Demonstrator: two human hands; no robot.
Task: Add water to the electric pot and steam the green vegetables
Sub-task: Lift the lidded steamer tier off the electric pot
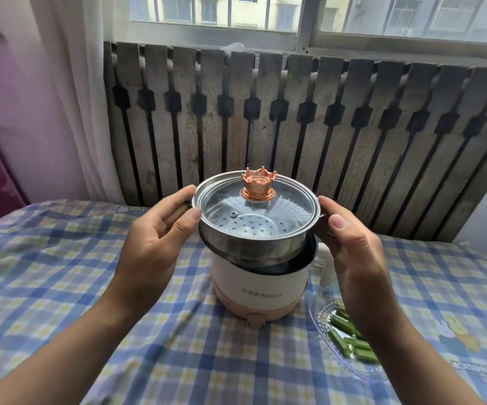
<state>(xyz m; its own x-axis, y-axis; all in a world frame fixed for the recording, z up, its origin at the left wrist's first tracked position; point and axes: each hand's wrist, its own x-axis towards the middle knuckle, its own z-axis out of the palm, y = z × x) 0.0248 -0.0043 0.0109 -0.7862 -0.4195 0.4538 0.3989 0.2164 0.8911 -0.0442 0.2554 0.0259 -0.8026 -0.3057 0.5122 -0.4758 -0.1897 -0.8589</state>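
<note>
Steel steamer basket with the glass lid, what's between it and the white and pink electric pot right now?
In the head view, only an open gap: the steamer basket sits tilted above the pot, whose dark rim shows.

Counted: 1 electric pot (261,283), 1 steamer basket (245,244), 1 glass lid (254,210), 1 clear tray (322,315) of green vegetables (350,336), 2 hands on it – left hand (154,232), right hand (353,252)

A checked tablecloth (119,287) carries the electric pot (258,290) and a clear dish (321,317) of green vegetables (350,337).
</note>
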